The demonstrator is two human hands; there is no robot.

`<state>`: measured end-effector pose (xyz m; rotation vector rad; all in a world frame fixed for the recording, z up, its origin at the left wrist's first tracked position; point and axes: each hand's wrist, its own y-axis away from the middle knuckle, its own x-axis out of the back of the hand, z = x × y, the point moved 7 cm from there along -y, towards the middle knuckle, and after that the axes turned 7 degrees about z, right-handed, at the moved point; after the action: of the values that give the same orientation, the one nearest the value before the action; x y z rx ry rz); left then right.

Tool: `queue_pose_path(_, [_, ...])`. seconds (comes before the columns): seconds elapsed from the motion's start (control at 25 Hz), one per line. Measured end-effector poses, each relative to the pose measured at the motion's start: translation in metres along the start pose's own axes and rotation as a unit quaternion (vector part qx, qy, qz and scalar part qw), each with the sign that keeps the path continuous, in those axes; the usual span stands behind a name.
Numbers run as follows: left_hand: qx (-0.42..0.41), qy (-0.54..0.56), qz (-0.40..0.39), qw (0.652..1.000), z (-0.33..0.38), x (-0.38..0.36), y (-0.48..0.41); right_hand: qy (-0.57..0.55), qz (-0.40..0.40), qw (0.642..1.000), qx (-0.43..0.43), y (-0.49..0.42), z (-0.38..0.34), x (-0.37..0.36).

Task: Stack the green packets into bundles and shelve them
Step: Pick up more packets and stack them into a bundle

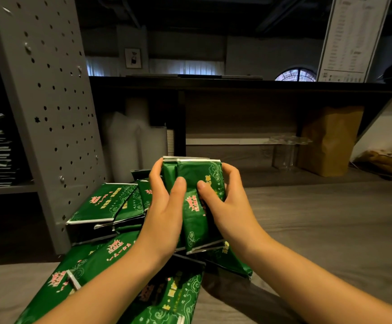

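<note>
As left hand [164, 206] and right hand [229, 202] clasp it, green bundle [194, 173], silver-edged

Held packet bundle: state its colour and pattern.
Bundle: green, pale cloud swirls, pink and yellow print; head view.

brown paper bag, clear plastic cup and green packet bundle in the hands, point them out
brown paper bag [330, 141]: head view, creased front face
clear plastic cup [284, 155]: head view, side wall
green packet bundle [190, 173]: head view, top packet's front

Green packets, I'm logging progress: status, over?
Left hand and right hand both grip one bundle, held up. Loose packets heaped below, beside perforated post. No obstruction seen.
</note>
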<state>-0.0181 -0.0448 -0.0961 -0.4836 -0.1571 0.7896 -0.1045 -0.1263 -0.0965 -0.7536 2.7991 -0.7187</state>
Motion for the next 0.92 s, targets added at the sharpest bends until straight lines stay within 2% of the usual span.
queue_pose_path(0.16, [-0.033, -0.038, -0.015, 0.999, 0.003, -0.003, 0.003, -0.029, -0.056, 0.998, -0.009, 0.008, 0.002, -0.014])
queue_pose_path(0.36, [-0.020, -0.051, -0.010, 0.998, -0.001, 0.002, -0.005, -0.044, -0.113, 0.989, -0.080, -0.012, 0.011, -0.005])
queue_pose_path(0.4, [-0.008, -0.047, -0.008, 0.999, -0.003, 0.004, -0.007, -0.004, -0.119, 0.990, -0.076, -0.019, 0.011, 0.003])
queue_pose_path(0.48, [0.024, -0.033, 0.002, 0.999, -0.009, 0.010, -0.011, 0.156, -0.139, 0.976, -0.055, -0.030, 0.017, 0.020])
queue_pose_path(0.52, [0.040, -0.024, 0.007, 0.999, -0.012, 0.013, -0.013, 0.260, -0.162, 0.951, -0.042, -0.032, 0.021, 0.028])
queue_pose_path(0.6, [0.061, -0.016, 0.016, 0.998, -0.015, 0.018, -0.015, 0.458, -0.245, 0.853, -0.050, -0.032, 0.035, 0.040])
queue_pose_path(0.68, [0.066, -0.017, 0.023, 0.997, -0.014, 0.021, -0.016, 0.580, -0.321, 0.741, -0.102, -0.024, 0.048, 0.053])
queue_pose_path(0.72, [0.063, -0.019, 0.028, 0.997, -0.012, 0.022, -0.018, 0.603, -0.338, 0.712, -0.124, -0.021, 0.050, 0.057])
queue_pose_path(0.8, [0.057, -0.021, 0.036, 0.997, -0.009, 0.025, -0.020, 0.604, -0.348, 0.702, -0.143, -0.019, 0.048, 0.058])
queue_pose_path(0.92, [0.062, -0.015, 0.045, 0.997, -0.009, 0.026, -0.021, 0.582, -0.336, 0.728, -0.137, -0.022, 0.046, 0.059])
